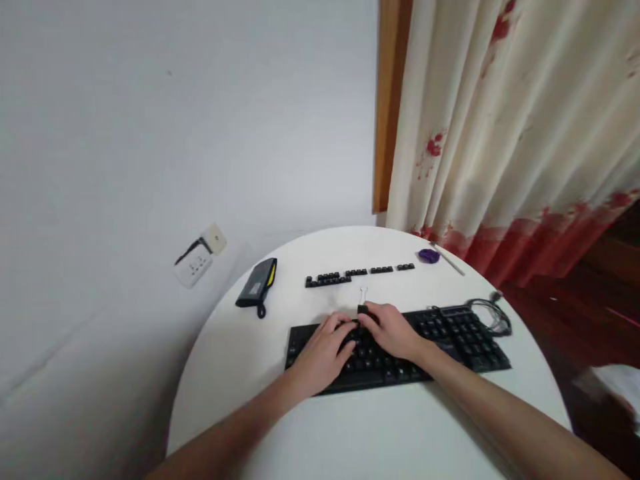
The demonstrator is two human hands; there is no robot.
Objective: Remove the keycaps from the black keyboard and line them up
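A black keyboard (357,380) lies on the white round table, under both my hands. My left hand (325,353) rests on its left part, fingers spread and slightly bent over the keys, with nothing visible gripped. My right hand (393,330) is closed on a wire keycap puller (363,309), near the keyboard's back edge. The puller has a black handle, and its two thin wire prongs point away from me. Beyond the hands, loose black keycaps (329,283) lie in short rows on the table.
A dark grey pouch (257,283) with a yellow edge sits at the table's (225,373) left. At the back right are a purple item (429,256) and a thin brush-like stick (450,261). A coiled cable (493,317) lies by the keyboard's right end. Wall and curtain stand behind.
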